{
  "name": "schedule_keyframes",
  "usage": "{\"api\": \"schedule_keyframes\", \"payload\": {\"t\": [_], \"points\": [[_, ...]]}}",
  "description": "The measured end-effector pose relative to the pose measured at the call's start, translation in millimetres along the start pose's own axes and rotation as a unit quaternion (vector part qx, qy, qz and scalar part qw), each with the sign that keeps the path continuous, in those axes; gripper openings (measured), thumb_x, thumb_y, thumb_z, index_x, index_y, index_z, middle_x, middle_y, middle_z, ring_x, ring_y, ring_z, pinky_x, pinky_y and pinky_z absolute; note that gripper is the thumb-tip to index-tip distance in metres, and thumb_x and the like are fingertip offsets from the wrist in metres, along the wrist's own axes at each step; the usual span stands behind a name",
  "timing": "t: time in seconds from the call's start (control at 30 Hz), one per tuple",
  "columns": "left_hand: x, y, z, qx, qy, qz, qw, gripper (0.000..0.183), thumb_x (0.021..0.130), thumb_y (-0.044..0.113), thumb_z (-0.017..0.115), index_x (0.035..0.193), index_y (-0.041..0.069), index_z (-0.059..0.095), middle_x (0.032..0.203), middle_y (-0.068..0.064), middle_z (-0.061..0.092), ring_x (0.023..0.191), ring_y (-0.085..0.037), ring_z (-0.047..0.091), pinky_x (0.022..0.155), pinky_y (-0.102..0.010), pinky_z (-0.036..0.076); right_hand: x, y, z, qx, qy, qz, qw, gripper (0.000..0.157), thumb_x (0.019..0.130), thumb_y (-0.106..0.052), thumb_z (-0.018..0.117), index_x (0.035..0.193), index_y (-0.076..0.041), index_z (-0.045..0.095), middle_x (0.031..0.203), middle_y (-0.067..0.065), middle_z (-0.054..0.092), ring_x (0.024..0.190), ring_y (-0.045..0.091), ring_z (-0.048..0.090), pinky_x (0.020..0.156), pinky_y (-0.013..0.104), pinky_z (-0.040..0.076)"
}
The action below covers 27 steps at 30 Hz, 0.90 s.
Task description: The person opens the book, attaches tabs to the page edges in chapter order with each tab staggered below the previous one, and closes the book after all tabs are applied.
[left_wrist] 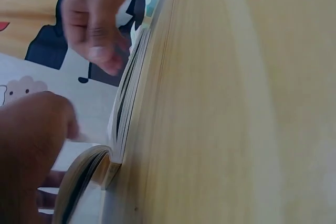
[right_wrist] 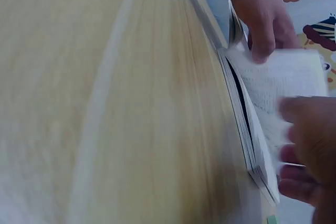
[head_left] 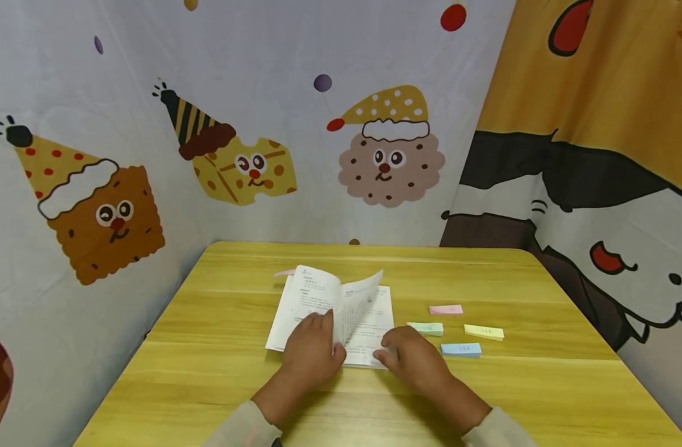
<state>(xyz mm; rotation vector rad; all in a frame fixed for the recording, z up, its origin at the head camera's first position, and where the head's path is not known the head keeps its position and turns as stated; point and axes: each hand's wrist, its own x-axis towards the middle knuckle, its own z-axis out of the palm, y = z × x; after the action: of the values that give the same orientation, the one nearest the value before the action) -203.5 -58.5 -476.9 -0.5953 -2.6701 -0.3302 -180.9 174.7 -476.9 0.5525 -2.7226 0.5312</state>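
Note:
A book with white printed pages lies spread on the wooden table, and one page stands raised near its middle. My left hand rests on the left-hand pages, its thumb beside the inner fold. By the lower right corner of the book is my right hand, fingers loosely bent, with nothing visible between thumb and forefinger. In the right wrist view, the right hand is blurred beside the page edges. The left wrist view shows the book's edge from the side, with the left hand against the curved pages.
Right of the book lie small paper strips: pink, green, yellow and blue. A pink tab sticks out from the book's upper left. A cartoon-printed cloth hangs behind the wooden table.

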Motion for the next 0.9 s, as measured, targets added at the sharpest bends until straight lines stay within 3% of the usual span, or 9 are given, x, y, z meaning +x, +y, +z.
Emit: {"api": "schedule_keyframes", "payload": {"t": [0.2,0.3,0.37,0.5,0.57,0.63,0.73,0.8,0.9], "points": [[2.2,0.1,-0.3,-0.031,0.077,-0.088,0.9927,0.084,0.084,0.047,0.061,0.145,0.0,0.025,0.096,-0.015,0.059,0.086,-0.027,0.059,0.068,-0.039,0.049,-2,9,3.5,-0.021,-0.08,-0.079,0.993,0.029,0.08,-0.036,0.073,0.098,-0.014,0.069,0.104,-0.001,0.064,0.102,0.017,0.057,0.088,0.036,0.046],[2.7,-4.1,-2.7,0.001,0.095,-0.095,0.9909,0.089,0.082,0.038,0.067,0.148,0.002,0.019,0.113,-0.022,0.052,0.109,-0.036,0.051,0.085,-0.042,0.045,-2,10,2.4,-0.023,-0.087,-0.085,0.992,0.027,0.08,-0.035,0.073,0.097,-0.014,0.07,0.107,-0.002,0.064,0.104,0.019,0.057,0.089,0.037,0.045],[2.9,-7.5,-5.2,0.032,0.097,-0.094,0.9903,0.092,0.078,0.029,0.07,0.15,0.006,0.017,0.128,-0.026,0.042,0.126,-0.042,0.034,0.1,-0.046,0.034,-1,11,1.1,-0.018,-0.09,-0.089,0.992,0.022,0.081,-0.033,0.073,0.094,-0.016,0.071,0.106,-0.002,0.065,0.103,0.018,0.057,0.089,0.037,0.046],[3.4,-8.7,-9.4,0.086,0.053,-0.066,0.9927,0.077,0.08,0.012,0.069,0.147,0.019,0.032,0.146,-0.027,0.021,0.137,-0.045,0.002,0.109,-0.052,0.009,-1,11,-1.7,-0.019,-0.081,-0.104,0.991,0.011,0.084,-0.026,0.069,0.089,-0.017,0.072,0.103,-0.003,0.066,0.101,0.017,0.058,0.087,0.036,0.047],[3.6,-7.1,-9.6,0.095,0.025,-0.025,0.9949,0.063,0.08,0.005,0.067,0.138,0.02,0.047,0.144,-0.023,0.028,0.138,-0.042,0.009,0.11,-0.049,0.013,-2,10,-2.8,-0.026,-0.071,-0.113,0.991,0.008,0.083,-0.019,0.067,0.088,-0.016,0.073,0.103,-0.003,0.066,0.099,0.016,0.059,0.086,0.035,0.047],[2.9,-5.2,-8.4,0.092,-0.002,0.02,0.9956,0.049,0.079,0.0,0.067,0.124,0.019,0.059,0.133,-0.016,0.043,0.132,-0.037,0.029,0.106,-0.043,0.027,-2,10,-3.7,-0.035,-0.067,-0.114,0.991,0.01,0.082,-0.014,0.065,0.089,-0.016,0.073,0.102,-0.004,0.066,0.098,0.015,0.06,0.084,0.034,0.048],[0.6,-2.7,-6.0,0.079,-0.031,0.055,0.9948,0.028,0.081,0.005,0.066,0.106,0.018,0.065,0.109,-0.006,0.054,0.108,-0.027,0.05,0.086,-0.036,0.046,-2,9,-4.0,-0.041,-0.067,-0.102,0.992,0.011,0.083,-0.011,0.065,0.091,-0.017,0.072,0.099,-0.007,0.066,0.096,0.013,0.06,0.082,0.033,0.048],[-1.1,-1.4,-5.1,0.069,-0.047,0.055,0.995,0.017,0.085,0.018,0.066,0.102,0.017,0.066,0.101,-0.003,0.054,0.097,-0.023,0.052,0.076,-0.034,0.048,-2,8,-3.9,-0.041,-0.065,-0.09,0.993,0.011,0.084,-0.012,0.067,0.091,-0.019,0.071,0.096,-0.01,0.065,0.095,0.011,0.06,0.08,0.032,0.049],[-2.5,0.3,-5.1,0.058,-0.063,0.042,0.9954,0.039,0.085,0.048,0.063,0.105,0.015,0.064,0.103,-0.004,0.053,0.1,-0.023,0.05,0.078,-0.036,0.048,-2,7,-3.3,-0.041,-0.043,-0.079,0.995,0.01,0.082,-0.012,0.071,0.087,-0.021,0.07,0.091,-0.015,0.063,0.092,0.007,0.057,0.076,0.029,0.049]]}}
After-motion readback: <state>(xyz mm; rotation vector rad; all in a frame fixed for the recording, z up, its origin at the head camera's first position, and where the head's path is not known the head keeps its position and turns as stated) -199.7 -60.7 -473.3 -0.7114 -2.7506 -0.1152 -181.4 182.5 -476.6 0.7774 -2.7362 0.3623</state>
